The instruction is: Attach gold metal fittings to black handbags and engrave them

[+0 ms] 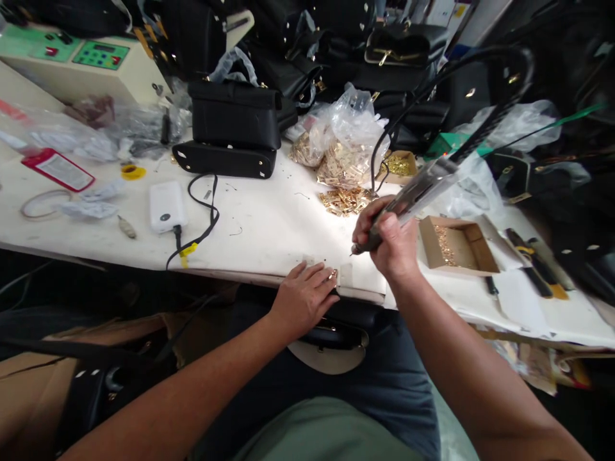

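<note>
My right hand (391, 240) is wrapped round an electric screwdriver (418, 192), whose thin tip points down and left just above the white table (269, 237). My left hand (307, 294) lies at the table's front edge, fingers spread. A small shiny gold piece (332, 274) shows at its fingertips; whether it is gripped is unclear. Below, on my lap, rests a black bag (334, 336) with a beige flap, partly hidden by my left hand. Gold metal parts (343, 200) lie in a loose pile beyond my right hand.
Behind the pile stand plastic bags of gold parts (343, 157). A cardboard box with small screws (459, 246) and pliers (531, 262) lie at right. A black handbag (233, 131), a white power bank (166, 206) with a cable and yellow tape (133, 171) are at left.
</note>
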A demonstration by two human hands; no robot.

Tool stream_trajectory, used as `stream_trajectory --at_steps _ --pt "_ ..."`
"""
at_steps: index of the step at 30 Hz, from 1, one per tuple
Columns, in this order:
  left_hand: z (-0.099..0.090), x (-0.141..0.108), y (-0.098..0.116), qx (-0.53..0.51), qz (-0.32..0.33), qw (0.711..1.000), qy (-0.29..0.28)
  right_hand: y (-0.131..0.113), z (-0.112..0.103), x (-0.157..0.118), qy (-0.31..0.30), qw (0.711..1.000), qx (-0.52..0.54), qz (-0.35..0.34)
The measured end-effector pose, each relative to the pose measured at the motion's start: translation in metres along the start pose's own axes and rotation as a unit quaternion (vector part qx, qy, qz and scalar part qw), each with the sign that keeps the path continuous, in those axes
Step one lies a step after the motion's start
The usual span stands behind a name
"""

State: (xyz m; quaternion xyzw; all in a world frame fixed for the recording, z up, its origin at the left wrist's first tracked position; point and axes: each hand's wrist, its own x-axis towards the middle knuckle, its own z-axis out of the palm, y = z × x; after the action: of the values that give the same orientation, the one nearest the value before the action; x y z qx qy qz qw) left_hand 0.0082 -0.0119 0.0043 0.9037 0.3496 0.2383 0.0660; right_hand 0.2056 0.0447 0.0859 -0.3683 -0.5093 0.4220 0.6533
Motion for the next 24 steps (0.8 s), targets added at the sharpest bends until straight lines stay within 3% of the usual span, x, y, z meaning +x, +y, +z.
stream_trajectory --at_steps 5,8,10,17,24 --pt "0.000 0.001 -0.003 -0.013 0.001 1.000 0.029 -0.024 -0.062 0.022 0.119 0.989 -0.071 -0.043" --pt "0.003 0.001 -0.006 -0.018 -0.002 0.999 0.052 -0.018 -0.096 0.028 0.217 0.969 -0.111 -0.042" --pt "0.005 0.001 -0.007 -0.021 -0.003 0.998 0.061 -0.008 -0.107 0.031 0.257 0.958 -0.117 -0.039" --pt "0.005 0.003 -0.006 -0.027 0.000 0.997 0.075 0.027 -0.104 0.037 0.274 0.956 -0.100 -0.010" --pt "0.004 0.004 -0.006 -0.031 -0.002 0.997 0.072 0.038 -0.106 0.041 0.271 0.948 -0.169 0.000"
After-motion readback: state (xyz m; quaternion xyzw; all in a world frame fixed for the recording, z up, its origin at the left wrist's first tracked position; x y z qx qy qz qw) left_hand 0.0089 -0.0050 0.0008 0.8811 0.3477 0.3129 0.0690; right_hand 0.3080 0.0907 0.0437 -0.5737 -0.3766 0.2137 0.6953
